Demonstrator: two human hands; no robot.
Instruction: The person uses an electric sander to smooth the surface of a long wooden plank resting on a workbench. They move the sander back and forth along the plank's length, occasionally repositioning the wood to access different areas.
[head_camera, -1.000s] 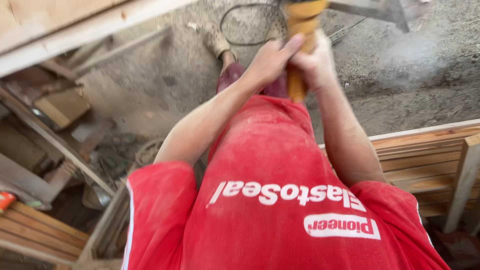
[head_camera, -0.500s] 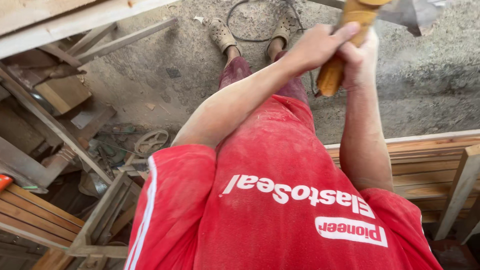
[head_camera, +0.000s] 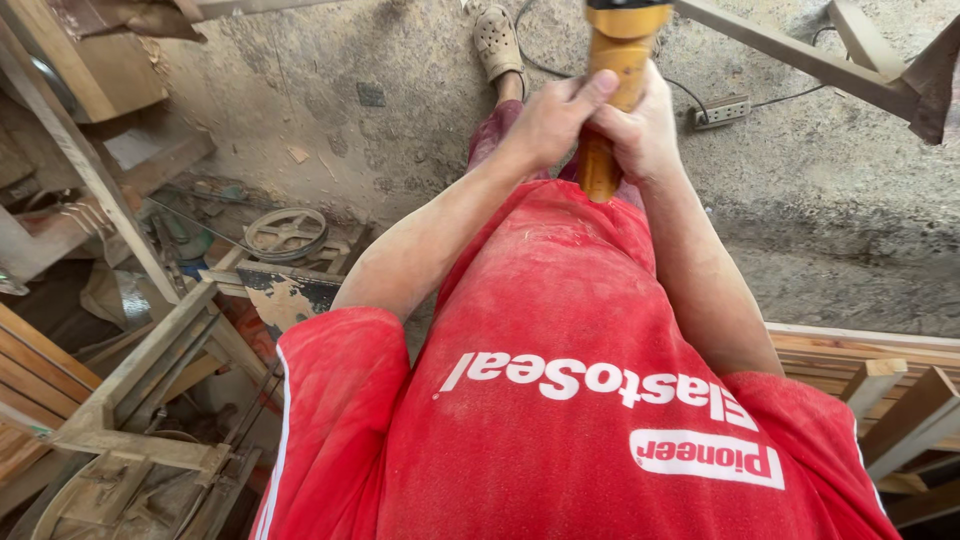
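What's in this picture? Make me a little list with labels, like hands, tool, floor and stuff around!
left hand: wrapped around the tool, thumb up along it
right hand: gripping the tool beside the left hand
tool: yellow-orange, held upright, top cut off by the frame
shirt: red, dusty
floor: grey concrete
power strip: on the floor, cables attached
shoe: worn, dusty
wheel: lying flat among the clutter at left
planks: stacked at right

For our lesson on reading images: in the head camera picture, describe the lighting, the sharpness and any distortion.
Head view: even, soft daylight with no glare; the left hand and right hand gripping the yellow tool look sharp; wide-angle lens bends the wooden beam at the edge; the tool's top is cropped.
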